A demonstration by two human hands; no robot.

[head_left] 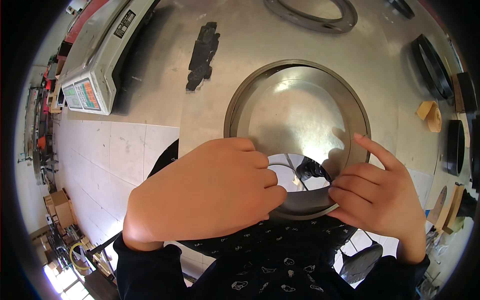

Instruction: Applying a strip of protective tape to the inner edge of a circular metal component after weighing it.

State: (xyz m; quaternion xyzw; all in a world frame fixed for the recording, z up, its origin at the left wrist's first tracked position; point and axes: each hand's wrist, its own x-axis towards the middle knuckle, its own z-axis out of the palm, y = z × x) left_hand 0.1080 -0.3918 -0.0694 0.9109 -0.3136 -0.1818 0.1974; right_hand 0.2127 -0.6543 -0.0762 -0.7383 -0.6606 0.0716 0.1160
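A round, shallow metal ring point(310, 202) with an open middle lies tilted over the near edge of the metal-topped table point(210, 120). Through it I see the tabletop, the floor and part of something dark. My left hand point(210, 185) is closed over the ring's near left rim, its fingertips curled inside and partly hidden. On the near right side, my right hand point(375, 192) grips the rim between thumb and bent fingers. One finger of that hand stretches out along the right rim.
A weighing scale point(95, 75) stands at the far left. Near it is a dark patch point(202, 55) on the tabletop. A flat ring point(345, 22) lies at the back. To the right are black rings point(432, 67) and a tan tape roll point(432, 116).
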